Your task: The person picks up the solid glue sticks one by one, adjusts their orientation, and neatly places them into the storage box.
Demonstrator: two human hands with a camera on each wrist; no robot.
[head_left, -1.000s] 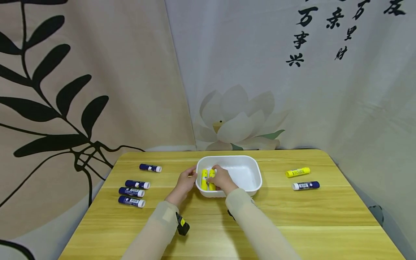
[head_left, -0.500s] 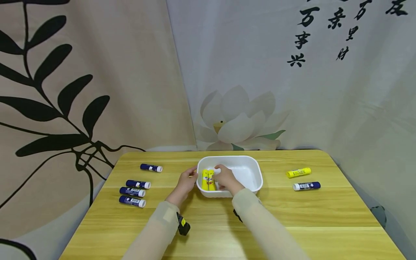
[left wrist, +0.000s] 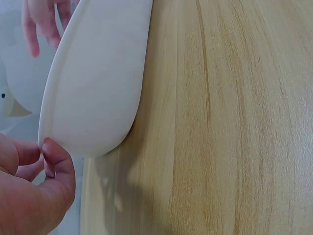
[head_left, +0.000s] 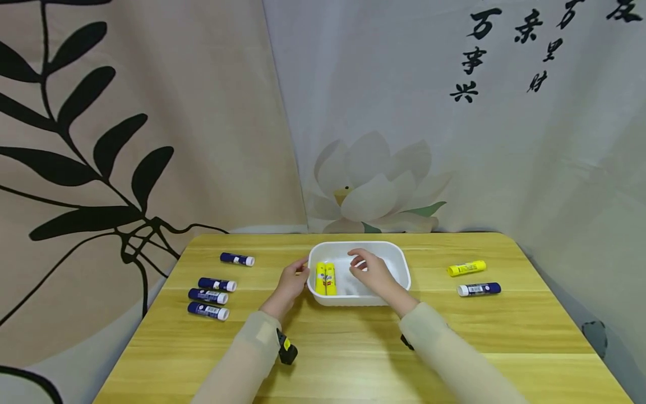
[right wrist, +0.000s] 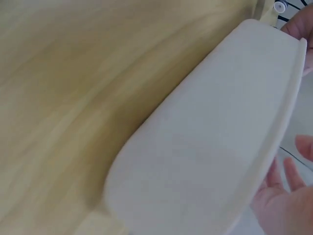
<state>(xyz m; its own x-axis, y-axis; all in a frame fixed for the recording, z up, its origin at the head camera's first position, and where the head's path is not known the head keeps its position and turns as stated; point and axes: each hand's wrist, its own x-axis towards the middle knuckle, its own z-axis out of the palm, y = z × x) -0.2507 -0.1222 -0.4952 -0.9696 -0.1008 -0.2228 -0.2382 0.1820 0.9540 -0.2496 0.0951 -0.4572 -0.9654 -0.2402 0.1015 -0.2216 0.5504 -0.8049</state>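
Note:
A white plastic tub [head_left: 359, 301] stands at the table's far middle. Two yellow glue sticks [head_left: 325, 279] lie side by side against its left inner wall. My left hand [head_left: 292, 283] pinches the tub's left rim between thumb and fingers, as the left wrist view shows at the tub wall [left wrist: 98, 73]. Above the tub's right half hovers my right hand [head_left: 372, 273], holding nothing, its fingers loosely bent. In the right wrist view the right hand [right wrist: 286, 203] appears beyond the rim, partly hidden by the tub.
Several dark blue glue sticks with white caps [head_left: 208, 295] lie on the table's left side. On the right lie a yellow glue stick [head_left: 466, 268] and a dark blue one [head_left: 479, 289]. A printed curtain [head_left: 373, 112] hangs behind the table [head_left: 333, 359].
My right hand has let go of a yellow glue stick, now lying beside the other one, and moved up and right. My left hand stays at the tub's rim.

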